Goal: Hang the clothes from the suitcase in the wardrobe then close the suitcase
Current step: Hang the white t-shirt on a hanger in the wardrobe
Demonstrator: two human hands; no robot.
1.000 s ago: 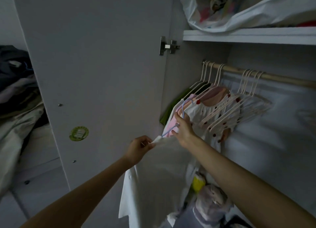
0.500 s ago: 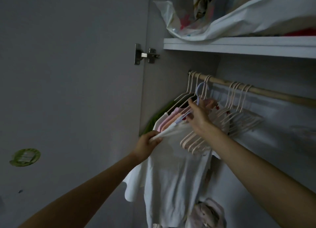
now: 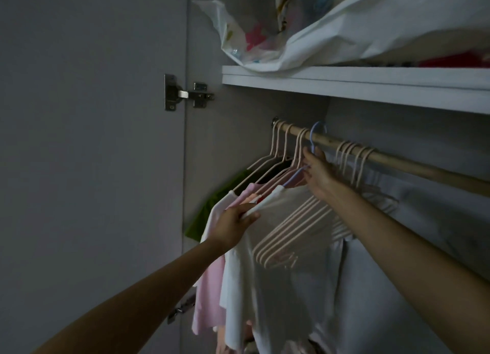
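A white shirt point(image 3: 278, 274) hangs on a pale blue hanger point(image 3: 315, 134), whose hook sits over the wooden rail point(image 3: 397, 160) inside the wardrobe. My right hand point(image 3: 319, 174) grips the hanger just below its hook. My left hand point(image 3: 234, 225) pinches the shirt's left shoulder at the hanger's end. To the left hang a pink garment point(image 3: 210, 287) and a green garment point(image 3: 209, 213) on cream hangers. The suitcase is out of view.
Several bare cream hangers point(image 3: 294, 237) hang right of the shirt, partly behind my right arm. A white shelf point(image 3: 371, 88) above the rail carries a stuffed white plastic bag point(image 3: 331, 30). The open wardrobe door point(image 3: 92, 141) with its metal hinge point(image 3: 183, 93) stands left.
Both hands lifted the white shirt on the blue hanger up to the rail, and its hook now sits over the rail. The view tilted upward and closer.
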